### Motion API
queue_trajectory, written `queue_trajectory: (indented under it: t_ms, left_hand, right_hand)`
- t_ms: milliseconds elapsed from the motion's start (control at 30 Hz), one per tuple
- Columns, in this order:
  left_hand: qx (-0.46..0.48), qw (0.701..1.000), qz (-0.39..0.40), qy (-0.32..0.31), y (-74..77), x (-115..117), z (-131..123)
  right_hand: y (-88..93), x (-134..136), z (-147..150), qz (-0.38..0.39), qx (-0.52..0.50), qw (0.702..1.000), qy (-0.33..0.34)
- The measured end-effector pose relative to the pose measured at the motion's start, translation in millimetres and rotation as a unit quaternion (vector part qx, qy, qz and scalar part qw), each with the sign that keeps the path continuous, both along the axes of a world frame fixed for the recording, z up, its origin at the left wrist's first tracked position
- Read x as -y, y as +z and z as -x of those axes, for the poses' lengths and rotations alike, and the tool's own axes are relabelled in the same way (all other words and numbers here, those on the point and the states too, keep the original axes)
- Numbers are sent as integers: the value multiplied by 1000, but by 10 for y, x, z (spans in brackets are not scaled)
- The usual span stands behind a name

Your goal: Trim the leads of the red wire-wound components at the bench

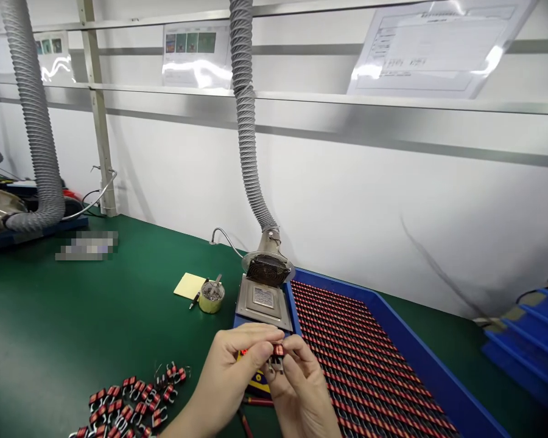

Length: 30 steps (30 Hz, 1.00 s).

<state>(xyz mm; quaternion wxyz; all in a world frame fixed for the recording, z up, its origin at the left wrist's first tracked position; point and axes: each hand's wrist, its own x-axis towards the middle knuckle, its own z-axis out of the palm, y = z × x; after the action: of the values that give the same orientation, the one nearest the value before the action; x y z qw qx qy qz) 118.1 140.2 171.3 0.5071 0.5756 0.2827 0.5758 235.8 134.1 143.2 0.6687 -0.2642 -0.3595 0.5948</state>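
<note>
My left hand [235, 371] and my right hand [301, 389] meet low in the middle of the view, both pinched on one small red-wound coil [278, 351] with metal leads hanging below it. They hover just in front of a small solder pot [263, 299] on a blue base. To the right lies a blue tray [420, 353] filled with rows of the same red coils. At the lower left, several loose red coils [132, 401] are heaped on the green mat.
A grey ribbed fume hose [246, 121] drops to a fan hood [268, 267] over the pot. A small yellow tin [211, 296] and a yellow pad [189, 285] sit left of it. Another hose [34, 121] hangs far left. Blue bins [530, 340] stand at the right.
</note>
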Motion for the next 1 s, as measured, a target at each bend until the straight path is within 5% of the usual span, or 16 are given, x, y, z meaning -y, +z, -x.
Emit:
queue_trajectory:
  t_ms: [200,400,600,700,800,1000]
  left_hand:
    - [72,994,47,71,-27,21,-5]
    - [206,963,56,165,22,-51,174]
    - [-32,996,56,-68,-36,7,93]
    - [-10,994,73,-82,-33,48,26]
    - [51,980,109,-161,5,54,43]
    - [86,943,147,-285,17,42,74]
  right_hand:
    - [-10,-6,135,-14,93,995,-8]
    - [23,19,107,24,16,999,24]
    - [71,40,111,56,-55,996,44]
    - [86,28,55,16,14,1000,-17]
    - [102,23,-90,-28,101,993,-50]
    - [104,18,-268,-69,161,979,108]
